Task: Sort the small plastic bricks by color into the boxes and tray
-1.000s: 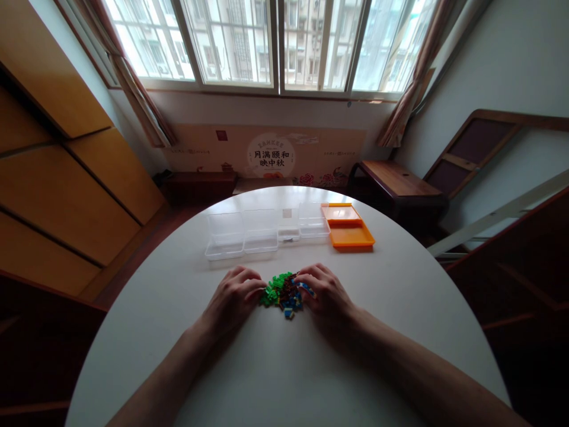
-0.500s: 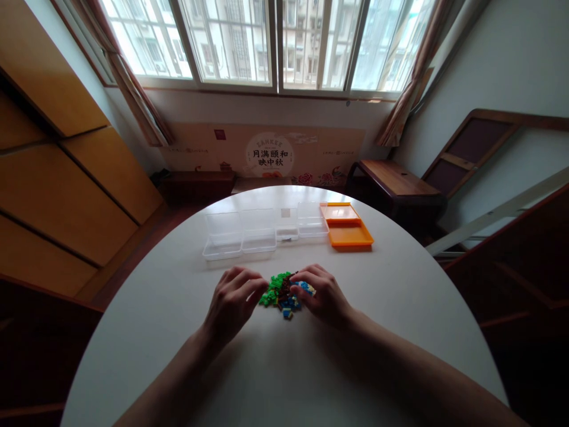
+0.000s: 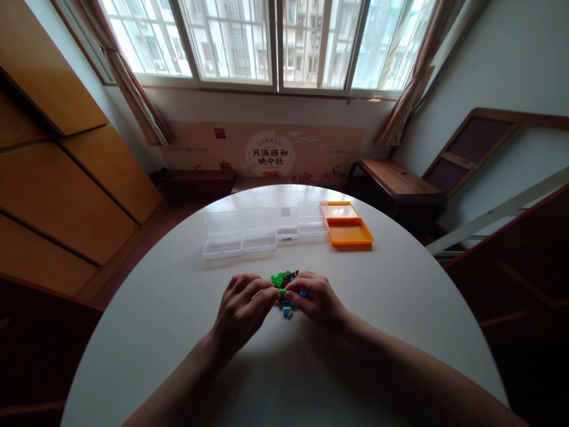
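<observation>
A small pile of tiny green, blue and brown bricks (image 3: 285, 277) lies on the round white table (image 3: 275, 367), partly hidden by my fingers. My left hand (image 3: 242, 308) and my right hand (image 3: 315, 299) meet over the near side of the pile. Their fingertips touch and pinch a small green brick (image 3: 281, 291) between them, just above the pile. A few blue bricks (image 3: 287, 311) show below the fingers.
Behind the pile stands a row of clear plastic boxes (image 3: 242, 232) with open lids, and to their right an orange tray (image 3: 350, 235) with its lid (image 3: 339, 212). A wooden bench (image 3: 395, 181) stands beyond the table at the right, and wooden cabinets (image 3: 66, 178) at the left.
Both hands have drawn together from the two sides of the pile to its middle. Their fingertips now meet on a green brick, and they cover more of the pile.
</observation>
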Tool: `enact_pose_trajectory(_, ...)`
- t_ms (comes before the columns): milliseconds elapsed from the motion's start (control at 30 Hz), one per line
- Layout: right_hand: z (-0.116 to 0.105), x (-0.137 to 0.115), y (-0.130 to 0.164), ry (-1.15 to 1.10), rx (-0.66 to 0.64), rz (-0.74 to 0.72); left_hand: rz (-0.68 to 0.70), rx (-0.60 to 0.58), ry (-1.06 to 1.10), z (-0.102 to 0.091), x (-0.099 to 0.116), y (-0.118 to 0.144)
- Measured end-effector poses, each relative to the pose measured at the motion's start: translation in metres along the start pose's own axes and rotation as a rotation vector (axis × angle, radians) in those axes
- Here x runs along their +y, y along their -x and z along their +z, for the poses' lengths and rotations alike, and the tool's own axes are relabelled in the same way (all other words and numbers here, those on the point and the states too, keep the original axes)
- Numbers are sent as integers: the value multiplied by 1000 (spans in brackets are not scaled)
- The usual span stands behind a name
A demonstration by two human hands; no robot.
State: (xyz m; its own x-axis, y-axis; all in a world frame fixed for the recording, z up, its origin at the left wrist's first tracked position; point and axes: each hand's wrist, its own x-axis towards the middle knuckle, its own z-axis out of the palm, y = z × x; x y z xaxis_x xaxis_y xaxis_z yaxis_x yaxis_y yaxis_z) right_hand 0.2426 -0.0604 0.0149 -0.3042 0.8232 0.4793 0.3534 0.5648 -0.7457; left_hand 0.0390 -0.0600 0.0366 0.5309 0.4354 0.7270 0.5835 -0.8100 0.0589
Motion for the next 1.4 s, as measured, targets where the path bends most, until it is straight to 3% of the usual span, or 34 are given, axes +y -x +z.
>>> enact_pose_trajectory(167,0,0,1,151,58,-149,-55,10,15,6,-4,3)
enact_pose_trajectory(333,0,4,3,302,69,-291,-5,19,14,6,-3,2)
enact_pose_trajectory(533,3,0,2,188,83,-274,94,65,-32,1,0,-2)
enact_pose_trajectory(700,-4,5,-5,238,103,-247,24,50,-16,5,-2,0)
enact_pose_trajectory(800,-29,27,-16,360,193,-198,-19,46,-8,9,-6,2)
enact_pose_trajectory(967,-86,84,-28,573,536,108,-66,54,-19,12,-9,4)
enact_pose_trajectory(1033,-101,101,-26,615,582,190,-82,38,-23,13,-10,6)
enact_pose_trajectory(1167,-111,117,-21,657,567,267,-105,10,-28,15,-12,9)
enact_pose_trajectory(1400,-104,110,-21,603,568,263,-244,-27,-36,13,-15,12)
